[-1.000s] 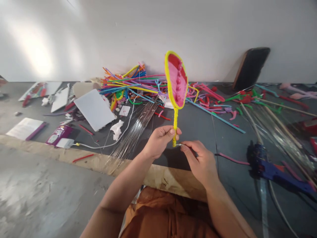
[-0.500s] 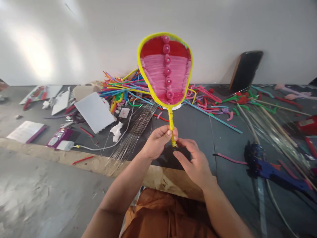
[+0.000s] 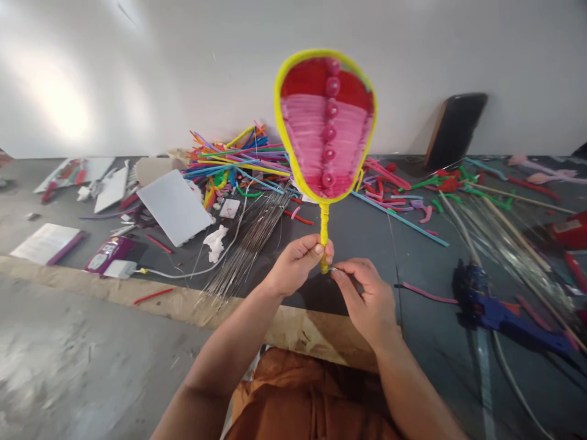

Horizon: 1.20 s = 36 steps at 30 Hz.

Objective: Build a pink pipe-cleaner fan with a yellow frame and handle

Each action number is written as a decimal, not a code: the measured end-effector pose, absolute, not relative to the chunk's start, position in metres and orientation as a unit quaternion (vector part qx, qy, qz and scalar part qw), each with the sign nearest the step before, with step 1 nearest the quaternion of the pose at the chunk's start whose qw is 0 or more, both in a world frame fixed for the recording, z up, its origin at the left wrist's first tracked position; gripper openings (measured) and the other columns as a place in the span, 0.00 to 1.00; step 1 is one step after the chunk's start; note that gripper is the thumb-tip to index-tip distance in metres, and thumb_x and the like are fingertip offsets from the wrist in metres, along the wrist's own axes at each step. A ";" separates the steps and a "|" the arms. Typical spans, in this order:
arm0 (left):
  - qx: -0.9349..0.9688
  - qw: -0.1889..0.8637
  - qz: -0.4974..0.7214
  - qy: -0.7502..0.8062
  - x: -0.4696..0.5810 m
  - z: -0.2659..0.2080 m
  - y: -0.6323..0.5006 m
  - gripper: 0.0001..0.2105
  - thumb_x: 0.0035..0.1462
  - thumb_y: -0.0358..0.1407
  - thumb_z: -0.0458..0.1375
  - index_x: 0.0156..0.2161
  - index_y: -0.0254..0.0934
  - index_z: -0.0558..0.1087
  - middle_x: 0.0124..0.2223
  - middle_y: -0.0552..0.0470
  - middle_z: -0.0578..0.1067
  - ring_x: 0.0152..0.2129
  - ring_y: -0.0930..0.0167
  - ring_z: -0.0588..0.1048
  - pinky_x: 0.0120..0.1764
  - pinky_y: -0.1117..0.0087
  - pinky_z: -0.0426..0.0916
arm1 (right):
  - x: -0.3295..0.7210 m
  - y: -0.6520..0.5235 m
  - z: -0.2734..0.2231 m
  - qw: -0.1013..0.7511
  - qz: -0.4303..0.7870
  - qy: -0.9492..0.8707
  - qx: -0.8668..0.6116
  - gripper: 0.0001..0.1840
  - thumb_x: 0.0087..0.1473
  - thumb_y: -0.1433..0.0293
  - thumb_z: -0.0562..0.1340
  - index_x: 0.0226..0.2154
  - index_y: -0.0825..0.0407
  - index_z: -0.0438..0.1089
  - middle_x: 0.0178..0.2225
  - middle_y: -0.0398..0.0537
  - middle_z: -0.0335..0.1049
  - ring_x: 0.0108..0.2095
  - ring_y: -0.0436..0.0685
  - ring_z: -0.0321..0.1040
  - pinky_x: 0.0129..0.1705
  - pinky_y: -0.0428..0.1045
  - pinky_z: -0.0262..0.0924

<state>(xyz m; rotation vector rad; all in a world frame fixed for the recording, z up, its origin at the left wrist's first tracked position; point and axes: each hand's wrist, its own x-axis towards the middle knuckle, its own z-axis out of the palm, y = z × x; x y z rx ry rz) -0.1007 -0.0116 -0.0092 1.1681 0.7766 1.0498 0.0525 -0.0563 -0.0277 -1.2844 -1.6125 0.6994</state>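
Note:
A hand fan [image 3: 305, 131] stands upright in front of me, pink and red with a fuzzy yellow rim and a column of several pink bead-centred rounds down its middle. Its yellow-wrapped handle [image 3: 324, 220] is pinched low down between the thumb and fingers of my left hand [image 3: 296, 263]. Just right of the handle's bottom tip, my right hand [image 3: 369, 299] has thumb and forefinger pressed together on a thin silvery wire end [image 3: 332, 269]. The wire appears to come from the handle's tip.
Colourful pipe cleaners [image 3: 243, 156] lie heaped behind, beside a bundle of thin wires [image 3: 252, 244]. A blue glue gun [image 3: 513, 321] with its cord lies at right. A phone [image 3: 456, 131] leans on the wall. A white card [image 3: 174, 208] and purple device [image 3: 110, 253] are at left.
The fan has shifted right and slightly up, turning more upright. My right thumb and forefinger, apart before, have closed on the wire end by the handle's tip.

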 end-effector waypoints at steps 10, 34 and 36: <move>0.496 0.667 0.452 0.323 -0.101 -0.009 -0.012 0.15 0.58 0.46 0.58 0.29 0.34 0.70 0.28 0.52 0.67 0.26 0.73 0.65 0.34 0.70 0.61 | 0.052 -0.056 -0.026 0.448 0.306 -0.636 -0.549 0.11 0.59 0.63 0.57 0.31 0.49 0.71 0.30 0.47 0.73 0.32 0.54 0.70 0.35 0.50 0.64; 0.404 0.610 0.532 0.427 -0.098 -0.010 -0.006 0.16 0.45 0.47 0.67 0.29 0.34 0.75 0.26 0.54 0.73 0.25 0.75 0.69 0.33 0.72 0.64 | 0.055 -0.058 -0.044 0.514 0.344 -0.587 -0.523 0.13 0.62 0.64 0.54 0.46 0.49 0.68 0.45 0.52 0.71 0.46 0.59 0.69 0.49 0.57 0.63; 0.419 0.589 0.532 0.441 -0.099 -0.010 -0.006 0.16 0.46 0.48 0.66 0.30 0.35 0.74 0.27 0.53 0.73 0.26 0.74 0.69 0.33 0.72 0.64 | 0.054 -0.057 -0.044 0.517 0.351 -0.571 -0.532 0.13 0.62 0.63 0.54 0.45 0.49 0.68 0.45 0.52 0.72 0.46 0.59 0.69 0.50 0.58 0.62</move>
